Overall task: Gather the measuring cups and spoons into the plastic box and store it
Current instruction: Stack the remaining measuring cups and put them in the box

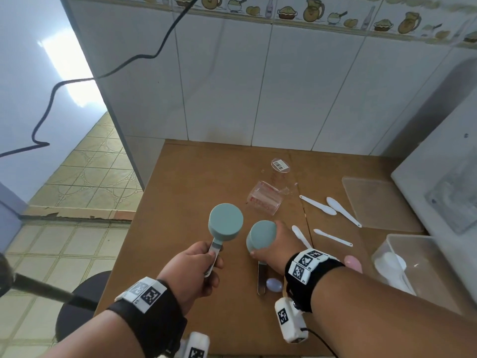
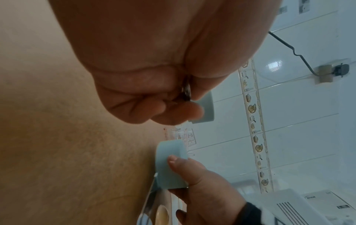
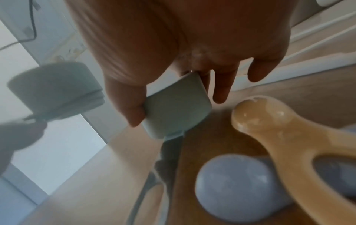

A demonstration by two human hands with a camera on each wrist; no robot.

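My left hand [image 1: 206, 262] grips the metal handle of a large teal measuring cup [image 1: 226, 223], held mouth-down above the brown table [image 1: 180, 202]. In the left wrist view the same hand [image 2: 163, 99] is closed round that handle, the cup [image 2: 207, 109] showing just past the fingers. Thumb and fingers of my right hand [image 1: 276, 244] clasp a smaller teal cup [image 1: 260, 237] that stands upside down on the table, its handle [image 1: 262, 277] pointing towards me. The right wrist view shows that grip [image 3: 173, 91] on the cup [image 3: 177, 109]. The clear plastic box [image 1: 410, 236] sits at the right with white pieces inside.
Two clear measuring cups [image 1: 265, 200] [image 1: 280, 165] lie behind the teal ones. Several white spoons [image 1: 318, 205] are scattered mid-right. A lavender spoon [image 1: 274, 284] and a pink one [image 1: 353, 263] lie near my right wrist. The box lid [image 1: 379, 202] lies by a white appliance [image 1: 438, 177].
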